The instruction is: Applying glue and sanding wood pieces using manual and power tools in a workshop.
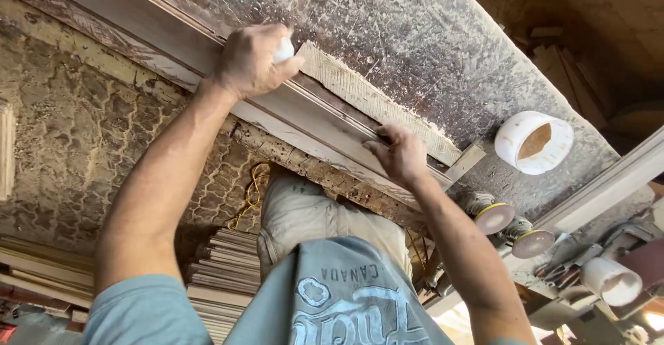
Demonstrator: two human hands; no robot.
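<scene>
A long pale wooden moulding (325, 120) lies diagonally along the near edge of a dusty workbench (429, 48). My left hand (250, 61) is closed around a small white lump (283, 50) and presses it against the moulding's upper edge. My right hand (400, 155) sits further down the same piece, with its fingers curled onto the moulding's groove and holding it down. A short, rough strip of wood (377, 103) lies on the bench between the two hands, just behind the moulding.
An open white tub of brown paste (534, 142) stands on the bench at the right. Two disc sanders (495, 217) (532, 243) and another white tub (611, 281) lie lower right. Stacked mouldings (223, 276) and a yellow cord (256, 186) sit on the patterned floor (76, 137).
</scene>
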